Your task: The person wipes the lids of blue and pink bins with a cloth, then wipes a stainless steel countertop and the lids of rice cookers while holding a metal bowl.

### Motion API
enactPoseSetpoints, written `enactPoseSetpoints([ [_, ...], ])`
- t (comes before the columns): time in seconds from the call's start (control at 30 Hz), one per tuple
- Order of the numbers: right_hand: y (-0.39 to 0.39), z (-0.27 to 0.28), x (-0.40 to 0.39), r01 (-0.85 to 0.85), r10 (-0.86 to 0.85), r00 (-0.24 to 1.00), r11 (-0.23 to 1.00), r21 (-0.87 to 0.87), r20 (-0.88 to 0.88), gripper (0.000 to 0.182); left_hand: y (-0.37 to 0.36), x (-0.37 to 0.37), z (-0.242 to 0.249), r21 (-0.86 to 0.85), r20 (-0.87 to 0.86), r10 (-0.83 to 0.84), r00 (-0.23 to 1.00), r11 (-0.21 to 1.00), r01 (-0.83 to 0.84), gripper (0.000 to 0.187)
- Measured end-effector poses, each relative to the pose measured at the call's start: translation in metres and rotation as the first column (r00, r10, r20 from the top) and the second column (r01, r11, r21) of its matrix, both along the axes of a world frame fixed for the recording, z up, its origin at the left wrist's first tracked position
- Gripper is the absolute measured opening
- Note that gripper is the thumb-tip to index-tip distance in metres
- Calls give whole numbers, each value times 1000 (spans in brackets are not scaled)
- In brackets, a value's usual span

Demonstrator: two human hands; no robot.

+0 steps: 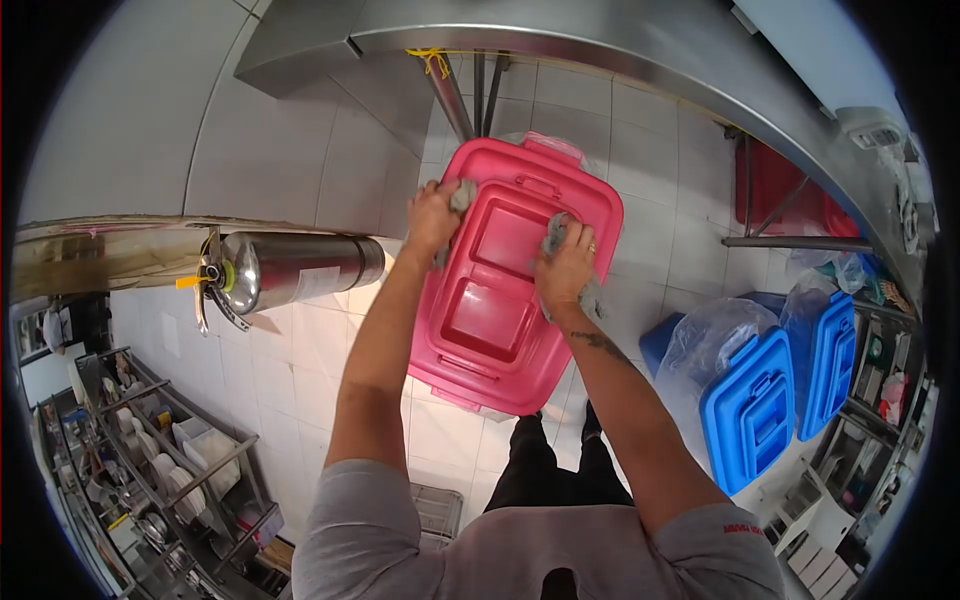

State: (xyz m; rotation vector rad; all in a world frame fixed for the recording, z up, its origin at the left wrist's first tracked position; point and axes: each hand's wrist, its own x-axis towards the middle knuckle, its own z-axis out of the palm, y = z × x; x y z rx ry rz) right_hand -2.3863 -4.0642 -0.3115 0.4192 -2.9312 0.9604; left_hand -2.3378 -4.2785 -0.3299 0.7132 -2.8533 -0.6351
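A pinkish-red plastic lid [487, 318] with two recessed panels and side clips lies below me, with clear plastic film poking out around its edges. My left hand [432, 217] is closed around a greyish cloth [463, 196] at the lid's upper left edge. On the right side of the lid, my right hand [567, 262] grips another greyish cloth [554, 236], its ends hanging out below the fingers. Whatever is under the lid is mostly hidden.
A steel fire extinguisher [300, 272] hangs at the left wall. Blue lids [750, 410] on plastic-lined bins stand at right. Above runs a steel counter edge [600, 52]. A dish rack [175, 480] fills the lower left, and a floor drain [437, 510] lies near my feet.
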Motion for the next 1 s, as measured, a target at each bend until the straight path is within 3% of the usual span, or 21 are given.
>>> enactPoseSetpoints([
  [0.1, 1, 6, 1, -6, 7, 1000, 1000, -26, 17, 52, 0, -14, 48, -103, 178, -43, 983, 993, 62, 46],
  [0.2, 2, 4, 1, -9, 8, 1000, 999, -36, -18, 51, 9, -19, 39, -93, 115, 77, 990, 993, -67, 48],
  [0.3, 6, -2, 0, -29, 26, 999, 998, -57, -47, 50, 18, 2, -6, 165, -162, 121, 979, 982, -94, 44],
  [0.4, 8, 1, 2, -31, 29, 999, 996, -85, -30, 50, 38, 44, 4, 93, 54, 160, 986, 982, -165, 41],
  [0.5, 14, 2, 3, -29, 30, 999, 993, -111, 9, 49, 41, 93, 13, 61, 153, 114, 982, 990, -124, 39],
  [0.6, 28, -6, 4, -109, 106, 994, 970, -218, -26, 44, 70, 58, 76, -51, -17, -8, 1000, 999, 7, 37],
  [0.63, 33, -7, 6, -138, 140, 990, 960, -245, -9, 42, 70, 46, 73, -208, 31, -190, 981, 959, 192, 37],
  [0.7, 49, -10, 7, -200, 215, 976, 935, -294, 19, 39, 68, 11, 64, -458, 193, -495, 847, 718, 524, 38],
  [0.8, 92, -16, 7, -279, 312, 936, 940, -197, 165, 37, 80, 0, 27, -501, 396, -298, 868, 722, 477, 31],
  [0.9, 165, -71, 15, -225, 270, 948, 943, -244, 170, 37, 106, -13, 30, -202, 708, -104, 698, 918, 342, 20],
  [1.0, 244, -70, 29, -45, 152, 929, 952, -304, 337, 37, 73, -12, 14, -224, 605, -346, 717, 790, 571, 14],
])
